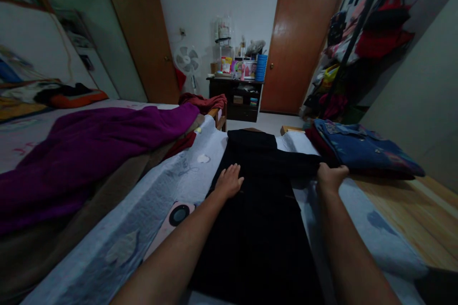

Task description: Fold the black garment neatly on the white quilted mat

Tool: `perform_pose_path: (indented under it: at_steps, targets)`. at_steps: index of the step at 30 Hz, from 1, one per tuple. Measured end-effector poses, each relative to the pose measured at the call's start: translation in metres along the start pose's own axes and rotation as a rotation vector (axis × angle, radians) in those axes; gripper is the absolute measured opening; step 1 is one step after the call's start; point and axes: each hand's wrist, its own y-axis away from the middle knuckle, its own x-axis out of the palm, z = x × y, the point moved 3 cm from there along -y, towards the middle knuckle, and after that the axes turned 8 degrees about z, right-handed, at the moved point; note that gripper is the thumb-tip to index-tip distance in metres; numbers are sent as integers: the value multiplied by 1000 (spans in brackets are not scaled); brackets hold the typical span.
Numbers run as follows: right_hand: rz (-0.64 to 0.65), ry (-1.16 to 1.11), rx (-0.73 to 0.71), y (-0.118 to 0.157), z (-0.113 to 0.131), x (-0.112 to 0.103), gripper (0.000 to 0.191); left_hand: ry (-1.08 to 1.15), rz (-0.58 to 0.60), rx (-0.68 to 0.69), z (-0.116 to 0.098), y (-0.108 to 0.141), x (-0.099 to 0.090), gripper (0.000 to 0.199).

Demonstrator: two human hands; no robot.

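Note:
A black long garment, like a jacket [257,228], lies spread on a pale blue patterned sheet [168,186]. My left hand [231,182] rests flat on its left side, fingers stretched out. On the right, my right hand [331,176] is closed around the end of the garment's sleeve, which is drawn out straight to the side. Beside my left forearm lies a pink phone [168,224] with a round dark camera ring, partly hidden by the arm. The garment's lower end runs toward me between both arms.
A folded blue denim garment [361,147] tops a pile at the right, by bare wooden boards [411,205]. A purple blanket [100,138] covers the left. Beyond stand a dark cabinet [234,112], a white fan [188,59] and a wooden door [296,47].

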Motion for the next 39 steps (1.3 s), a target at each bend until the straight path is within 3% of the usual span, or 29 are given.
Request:
perform_pose_path:
  at_steps: [1, 2, 5, 10, 14, 21, 28, 32, 39]
  targets:
    - [-77, 166, -92, 6, 8, 2, 51, -5, 8, -6, 0, 0, 4, 57]
    - [-57, 290, -195, 12, 18, 10, 55, -10, 8, -13, 0, 0, 7, 58]
    - [252, 489, -417, 37, 45, 59, 45, -17, 5, -17, 1, 1, 11, 60]
    - [922, 818, -450, 88, 62, 165, 44, -26, -7, -23, 2, 3, 10, 58]
    - [1002, 853, -472, 109, 52, 207, 47, -31, -24, -26, 2, 5, 9, 57]
    - [1027, 993, -458, 115, -9, 204, 55, -75, 14, -32, 1, 2, 13, 60]
    - [987, 1029, -474, 119, -13, 205, 58, -21, 63, -12, 10, -8, 10, 61]
    - [976, 1031, -464, 118, -14, 205, 57, 13, 44, -24, 29, -37, 6, 57]
    - [970, 997, -469, 118, -15, 204, 57, -11, -2, 18, 58, -110, 5, 50]
